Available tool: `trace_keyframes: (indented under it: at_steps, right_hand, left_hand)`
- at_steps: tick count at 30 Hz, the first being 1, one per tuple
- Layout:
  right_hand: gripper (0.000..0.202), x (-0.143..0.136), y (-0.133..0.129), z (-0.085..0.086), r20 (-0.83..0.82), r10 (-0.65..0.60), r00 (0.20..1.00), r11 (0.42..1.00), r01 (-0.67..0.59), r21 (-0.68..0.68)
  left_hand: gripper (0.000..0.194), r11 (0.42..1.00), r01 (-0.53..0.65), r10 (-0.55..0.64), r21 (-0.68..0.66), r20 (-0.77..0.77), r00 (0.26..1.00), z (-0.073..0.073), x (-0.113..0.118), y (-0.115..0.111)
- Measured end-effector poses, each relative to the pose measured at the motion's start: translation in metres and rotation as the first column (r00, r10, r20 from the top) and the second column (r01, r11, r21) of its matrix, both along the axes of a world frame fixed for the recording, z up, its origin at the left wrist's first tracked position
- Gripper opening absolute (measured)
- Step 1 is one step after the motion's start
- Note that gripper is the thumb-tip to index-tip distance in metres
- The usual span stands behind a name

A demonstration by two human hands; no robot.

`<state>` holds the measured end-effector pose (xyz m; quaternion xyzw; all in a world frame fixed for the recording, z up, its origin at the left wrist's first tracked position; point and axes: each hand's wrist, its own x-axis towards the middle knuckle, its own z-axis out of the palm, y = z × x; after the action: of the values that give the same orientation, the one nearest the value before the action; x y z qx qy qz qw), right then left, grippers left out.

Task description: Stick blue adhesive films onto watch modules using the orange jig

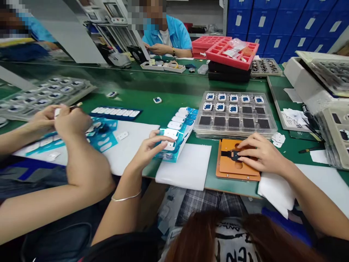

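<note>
My left hand (149, 149), with a bracelet on the wrist, has its fingers on a stack of blue-backed sheets (178, 140) bearing white oval stickers. Whether it grips a single sticker cannot be made out. On the right, my right hand (255, 154) rests over an orange fixture (225, 168), its fingertips on a small black part (235, 155) set in the middle. Behind the fixture stands a clear tray (234, 131) with square compartments, several holding white and blue parts. White foam (188, 171) lies under the sticker sheets.
At the left, a co-worker's hands (65, 120) hold a small part near blue sticker sheets (109, 140). Another person (174, 34) sits across the bench. Red trays (231, 52) stand behind the clear tray; a white cloth (276, 191) lies at the front right edge.
</note>
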<state>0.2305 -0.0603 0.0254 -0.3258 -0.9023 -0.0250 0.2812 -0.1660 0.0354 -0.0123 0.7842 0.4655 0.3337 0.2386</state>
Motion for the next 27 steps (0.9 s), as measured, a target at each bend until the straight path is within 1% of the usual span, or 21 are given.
trace_keyframes:
  at_steps: [2,4,6,7,8,9,10,11,12,13,15,16,18,20,23,25,27]
  right_hand:
    - [0.017,0.0,0.0,-0.001,-0.007,0.005,1.0,1.0,-0.005,-0.005]
    - [0.015,-0.001,0.0,-0.001,-0.042,0.006,0.999,1.0,-0.005,0.014]
    - [0.013,-0.001,0.001,-0.002,-0.096,0.009,0.995,1.0,-0.006,0.031]
    - [0.012,-0.001,0.002,-0.003,-0.12,0.009,0.993,0.999,-0.005,0.034]
    - [0.011,0.0,0.004,-0.005,-0.136,0.008,0.991,0.999,-0.004,0.033]
    - [0.01,0.001,0.005,-0.006,-0.144,0.004,0.99,1.0,0.0,0.029]
    - [0.01,0.002,0.007,-0.008,-0.148,-0.001,0.989,1.0,0.005,0.023]
    - [0.011,0.003,0.008,-0.01,-0.149,-0.003,0.989,1.0,0.006,0.019]
    - [0.011,0.004,0.01,-0.011,-0.151,-0.001,0.988,1.0,0.003,0.014]
    - [0.011,0.005,0.011,-0.012,-0.157,0.005,0.988,1.0,-0.003,0.012]
    - [0.011,0.007,0.013,-0.014,-0.173,0.025,0.985,1.0,-0.023,0.013]
    - [0.011,0.008,0.014,-0.013,-0.179,0.035,0.983,0.999,-0.032,0.016]
    - [0.011,0.008,0.014,-0.012,-0.186,0.047,0.981,0.999,-0.043,0.03]
    - [0.01,0.009,0.014,-0.01,-0.188,0.055,0.981,0.998,-0.047,0.048]
    - [0.012,0.009,0.014,-0.009,-0.188,0.044,0.981,0.995,-0.028,0.091]
    - [0.019,0.01,0.015,-0.009,-0.208,-0.004,0.978,0.989,0.034,0.142]
    - [0.03,0.01,0.015,-0.009,-0.25,-0.063,0.966,0.97,0.117,0.211]
  left_hand:
    - [0.06,0.991,-0.046,0.02,-0.124,-0.201,0.979,-0.001,0.0,-0.001]
    - [0.06,0.978,-0.122,0.051,-0.17,-0.372,0.927,0.003,0.002,-0.003]
    - [0.054,0.961,-0.236,0.138,-0.145,-0.488,0.862,0.012,0.008,-0.009]
    - [0.051,0.956,-0.279,0.194,-0.094,-0.512,0.837,0.018,0.014,-0.013]
    - [0.048,0.957,-0.289,0.236,-0.024,-0.513,0.825,0.025,0.022,-0.016]
    - [0.045,0.961,-0.27,0.26,0.052,-0.494,0.83,0.033,0.033,-0.019]
    - [0.041,0.967,-0.216,0.253,0.132,-0.464,0.849,0.04,0.047,-0.02]
    - [0.038,0.971,-0.14,0.212,0.192,-0.433,0.876,0.047,0.063,-0.018]
    - [0.035,0.972,-0.079,0.167,0.222,-0.412,0.896,0.054,0.081,-0.014]
    - [0.033,0.964,-0.067,0.166,0.257,-0.386,0.908,0.059,0.099,-0.007]
    - [0.034,0.946,-0.094,0.209,0.31,-0.363,0.908,0.064,0.134,0.014]
    - [0.036,0.945,-0.114,0.231,0.306,-0.379,0.896,0.065,0.148,0.027]
    - [0.038,0.963,-0.131,0.226,0.234,-0.446,0.866,0.061,0.167,0.051]
    - [0.038,0.973,-0.139,0.211,0.187,-0.455,0.865,0.053,0.175,0.069]
    - [0.026,0.976,-0.147,0.197,0.161,-0.356,0.913,0.043,0.17,0.084]
    - [0.015,0.974,-0.152,0.192,0.166,-0.258,0.947,0.039,0.166,0.085]
    - [0.011,0.965,-0.154,0.184,0.212,-0.128,0.975,0.04,0.164,0.078]
